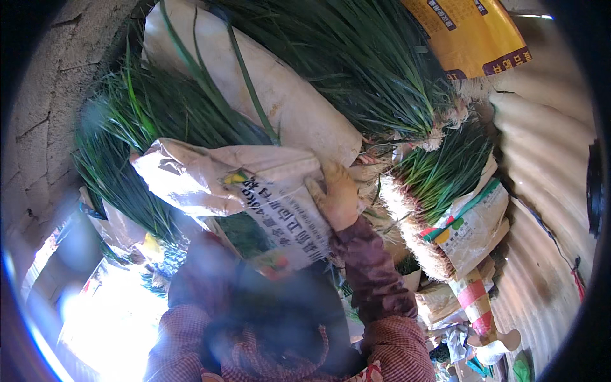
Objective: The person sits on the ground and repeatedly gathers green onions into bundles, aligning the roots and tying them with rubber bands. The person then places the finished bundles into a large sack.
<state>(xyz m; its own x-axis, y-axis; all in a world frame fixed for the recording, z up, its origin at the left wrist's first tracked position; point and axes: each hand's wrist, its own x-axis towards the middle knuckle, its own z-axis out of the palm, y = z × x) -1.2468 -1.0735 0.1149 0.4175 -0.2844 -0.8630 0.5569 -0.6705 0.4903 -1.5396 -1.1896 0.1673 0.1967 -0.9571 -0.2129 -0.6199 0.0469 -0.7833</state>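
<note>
A white woven sack (281, 191), printed with writing and bright pictures, lies in front of me. My right hand (340, 196) is on its right end, thumb on the printed face and the blurred fingers along the edge. My left hand is out of sight; the blurred left sleeve (205, 267) runs up to the sack's underside. Behind the sack spread long green leafy seedlings (181, 110), onion-like in form. A second pale woven sheet (281, 86) lies across them, between that bunch and another large bunch of seedlings (377, 67) with pale roots.
At right, a sack-wrapped bundle (472, 238) of shorter seedlings shows a thick root mat (415, 234). A yellow printed sack (472, 38) lies at the top right. Corrugated sheeting (539, 200) borders the right, a rough block wall (43, 105) the left. Glare whitens the lower left.
</note>
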